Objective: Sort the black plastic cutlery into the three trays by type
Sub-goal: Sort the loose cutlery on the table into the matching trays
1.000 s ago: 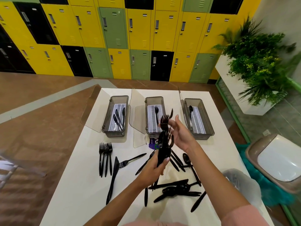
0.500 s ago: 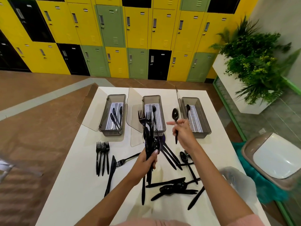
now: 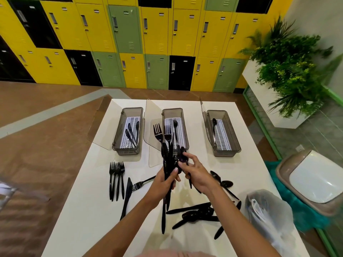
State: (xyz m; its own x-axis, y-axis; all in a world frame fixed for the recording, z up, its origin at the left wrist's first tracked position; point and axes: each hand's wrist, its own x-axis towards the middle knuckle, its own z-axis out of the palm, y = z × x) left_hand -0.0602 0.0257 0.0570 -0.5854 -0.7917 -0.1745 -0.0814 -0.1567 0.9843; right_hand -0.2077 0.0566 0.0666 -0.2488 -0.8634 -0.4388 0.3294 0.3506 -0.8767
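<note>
My left hand [image 3: 163,184] grips an upright bundle of black cutlery [image 3: 168,154], fork heads on top, over the middle of the white table [image 3: 89,210]. My right hand [image 3: 196,175] is against the bundle's right side, its fingers closed on one black piece; I cannot tell its type. The left tray [image 3: 132,109] holds knives, the middle tray [image 3: 172,110] one fork, the right tray [image 3: 227,153] one spoon. Several forks [image 3: 117,179] lie side by side at the left, next to a knife [image 3: 128,197] and a single fork [image 3: 143,183]. Spoons and knives [image 3: 196,214] lie in a loose pile near me.
A clear lid [image 3: 100,127] leans open beside each tray. A crumpled plastic bag [image 3: 269,219] sits at the table's right front corner. On the floor to the right stand a lidded bin [image 3: 313,180] and a planter [image 3: 289,71]. Lockers line the back wall.
My right hand, which held a spoon out by the right tray, has come back to the bundle. My left hand has lowered the bundle slightly toward me.
</note>
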